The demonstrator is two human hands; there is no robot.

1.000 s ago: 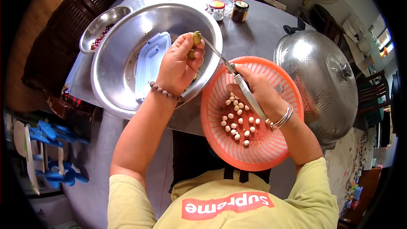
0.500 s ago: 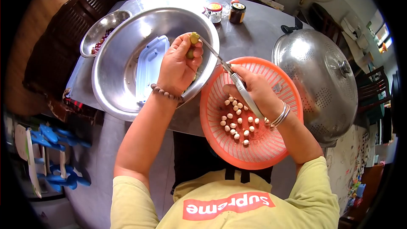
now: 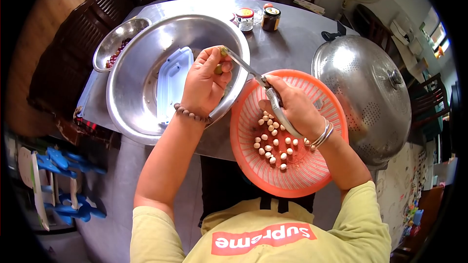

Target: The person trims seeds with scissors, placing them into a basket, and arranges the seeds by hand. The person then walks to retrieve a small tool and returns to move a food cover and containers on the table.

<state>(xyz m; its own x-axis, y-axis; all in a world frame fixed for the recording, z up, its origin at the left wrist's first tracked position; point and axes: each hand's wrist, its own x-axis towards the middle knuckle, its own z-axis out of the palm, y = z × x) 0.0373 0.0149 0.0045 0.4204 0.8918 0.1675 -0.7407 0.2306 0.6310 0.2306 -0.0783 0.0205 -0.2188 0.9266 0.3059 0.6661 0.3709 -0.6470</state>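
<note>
My left hand (image 3: 205,80), above the right side of a large steel basin (image 3: 131,83), pinches a small green pod (image 3: 223,51). A second green pod (image 3: 218,69) is held lower among its fingers. My right hand (image 3: 292,104) is closed on the handles of metal scissors (image 3: 249,70), whose blades reach left to the upper pod. Under my right hand sits an orange plastic basket (image 3: 239,136) with several whitish, round kernels (image 3: 276,142) on its bottom. A pale blue plastic container (image 3: 174,80) lies in the basin.
A smaller steel bowl (image 3: 103,51) with dark red fruit (image 3: 117,54) stands at the back left. Two jars (image 3: 244,19) are at the back of the grey table (image 3: 287,44). A perforated steel lid (image 3: 363,92) is on the right. Chairs stand around the table.
The view has shifted slightly, so the table items sit a little lower. The scissors' handles are closer together, and the blades now overlap the upper pod.
</note>
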